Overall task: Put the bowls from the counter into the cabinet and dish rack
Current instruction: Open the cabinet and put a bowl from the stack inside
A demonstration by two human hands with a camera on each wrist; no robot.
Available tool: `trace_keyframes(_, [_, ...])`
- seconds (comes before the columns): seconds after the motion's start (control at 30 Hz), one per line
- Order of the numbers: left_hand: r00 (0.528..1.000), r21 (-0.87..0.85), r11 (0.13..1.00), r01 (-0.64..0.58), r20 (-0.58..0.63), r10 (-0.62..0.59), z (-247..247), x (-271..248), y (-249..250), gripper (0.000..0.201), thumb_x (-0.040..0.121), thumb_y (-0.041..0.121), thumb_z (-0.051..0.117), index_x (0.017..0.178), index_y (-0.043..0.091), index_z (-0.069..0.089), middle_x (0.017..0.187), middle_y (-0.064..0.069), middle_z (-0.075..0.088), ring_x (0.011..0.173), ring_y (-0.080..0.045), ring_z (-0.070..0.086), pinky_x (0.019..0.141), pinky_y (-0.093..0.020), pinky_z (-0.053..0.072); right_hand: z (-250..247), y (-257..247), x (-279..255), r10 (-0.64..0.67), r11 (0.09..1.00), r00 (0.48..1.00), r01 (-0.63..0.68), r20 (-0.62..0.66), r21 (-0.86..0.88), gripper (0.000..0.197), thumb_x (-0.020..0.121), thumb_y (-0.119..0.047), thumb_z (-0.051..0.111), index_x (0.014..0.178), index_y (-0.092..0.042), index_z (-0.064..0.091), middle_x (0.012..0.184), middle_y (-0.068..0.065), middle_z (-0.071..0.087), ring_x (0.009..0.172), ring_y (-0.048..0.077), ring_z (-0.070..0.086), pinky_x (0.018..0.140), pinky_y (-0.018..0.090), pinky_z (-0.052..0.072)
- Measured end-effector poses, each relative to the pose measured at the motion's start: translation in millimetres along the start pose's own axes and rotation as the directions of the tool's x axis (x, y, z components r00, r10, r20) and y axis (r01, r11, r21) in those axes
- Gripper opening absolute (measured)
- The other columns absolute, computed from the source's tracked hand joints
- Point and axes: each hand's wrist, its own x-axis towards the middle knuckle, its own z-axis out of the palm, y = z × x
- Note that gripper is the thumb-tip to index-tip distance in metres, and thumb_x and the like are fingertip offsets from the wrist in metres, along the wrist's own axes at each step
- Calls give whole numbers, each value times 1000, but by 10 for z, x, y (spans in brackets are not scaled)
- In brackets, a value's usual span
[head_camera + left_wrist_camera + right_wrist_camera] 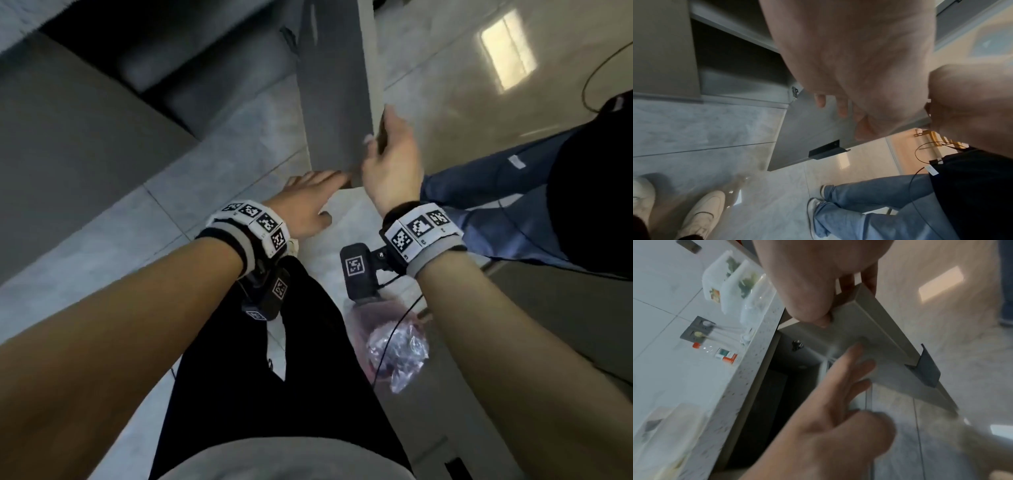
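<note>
now r hand grips cabinet door edge, l hand flat on it

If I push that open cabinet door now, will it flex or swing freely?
The cabinet door looks like a rigid flat panel, so it probably won't flex. It hangs on a hinge, so it should swing easily. The right hand grips its edge, likely steadying it.

The right hand pinched a panel edge, thumb on one face and fingers behind. Just below that grip, the left hand reached forward with straight fingers.
</note>
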Motion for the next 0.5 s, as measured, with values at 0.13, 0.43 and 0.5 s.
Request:
trace_keyframes(0.13, [997,42,999,31,-79,-28,-214,136,109,76,84,11,52,153,24,23,153,-7,38,141,-29,32,115,-48,27,-295,204,178,85,985,982,-109,-169,-135,44,91,-14,39,133,-19,49,114,10,62,106,33,59,83,43,51])
trace_keyframes(0.43, [965,19,986,163,-211,-155,-628,-80,141,66,87,8,48,149,21,31,150,-1,42,134,-24,41,106,-47,41,-732,164,360,212,925,971,-236,-111,-298,66,81,-23,56,142,-13,33,149,8,38,139,31,34,112,59,28])
trace_keyframes(0.5, [949,-6,982,187,-259,-182,-773,-186,150,64,87,8,48,148,19,32,151,-4,41,134,-25,42,107,-48,40,-736,29,239,178,951,982,-188,-61,-246,67,84,-20,54,146,-11,31,156,10,30,144,31,27,115,55,25])
